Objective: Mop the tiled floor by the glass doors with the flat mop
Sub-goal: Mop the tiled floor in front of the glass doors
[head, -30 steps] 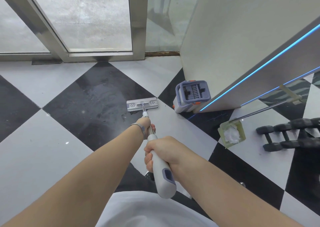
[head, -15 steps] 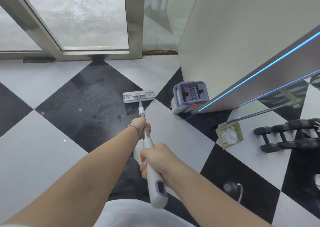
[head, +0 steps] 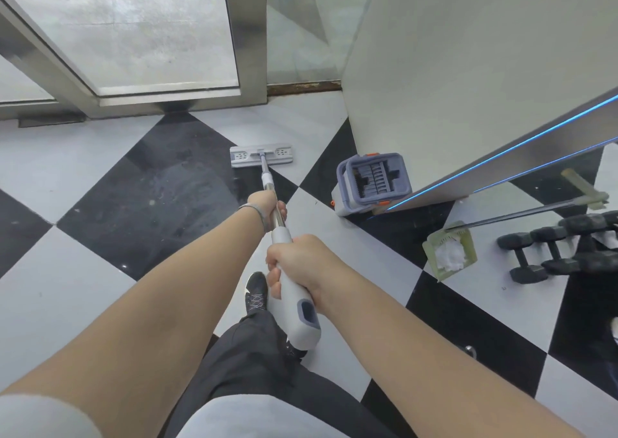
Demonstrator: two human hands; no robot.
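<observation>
While both hands grip the white-and-steel flat mop (head: 262, 155) | left hand (head: 267, 204) nearer the pad | right hand (head: 297, 257) wraps the handle | pole runs straight ahead toward the steel-framed glass doors (head: 140, 29).

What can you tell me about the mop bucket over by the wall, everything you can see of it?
The mop bucket is a grey-lilac plastic box with orange clips at its corners and a paler base. Its top holds a dark ribbed wringer slot. It stands on the floor against the foot of the white wall, right of the mop head, with nothing inserted in it.
</observation>
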